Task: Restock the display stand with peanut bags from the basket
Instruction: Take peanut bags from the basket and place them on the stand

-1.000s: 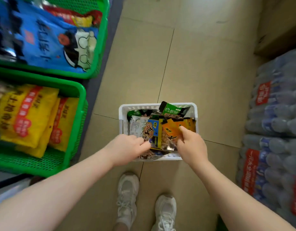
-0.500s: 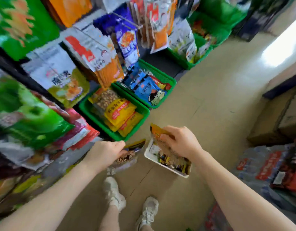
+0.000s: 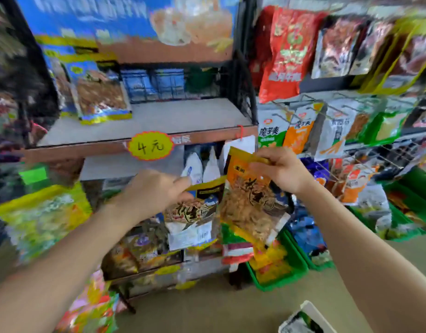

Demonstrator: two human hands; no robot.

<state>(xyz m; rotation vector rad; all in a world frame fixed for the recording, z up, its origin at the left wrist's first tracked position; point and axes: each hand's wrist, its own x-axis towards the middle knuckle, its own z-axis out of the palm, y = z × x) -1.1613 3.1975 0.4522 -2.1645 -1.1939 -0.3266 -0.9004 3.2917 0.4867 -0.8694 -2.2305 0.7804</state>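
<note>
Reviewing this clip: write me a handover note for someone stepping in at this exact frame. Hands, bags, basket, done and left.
Left hand: grips the top edge of a yellow-edged peanut bag.
Right hand: pinches the top of an orange peanut bag.
Both bags hang in front of the display stand's lower shelves, below the 4 yuan price tag.
The stand's upper shelf holds one blue-and-yellow bag at its left.
White basket sits on the floor at lower right, contents mostly out of view.
Done: two bags picked up.
Left: shelve both, then return to the basket.
</note>
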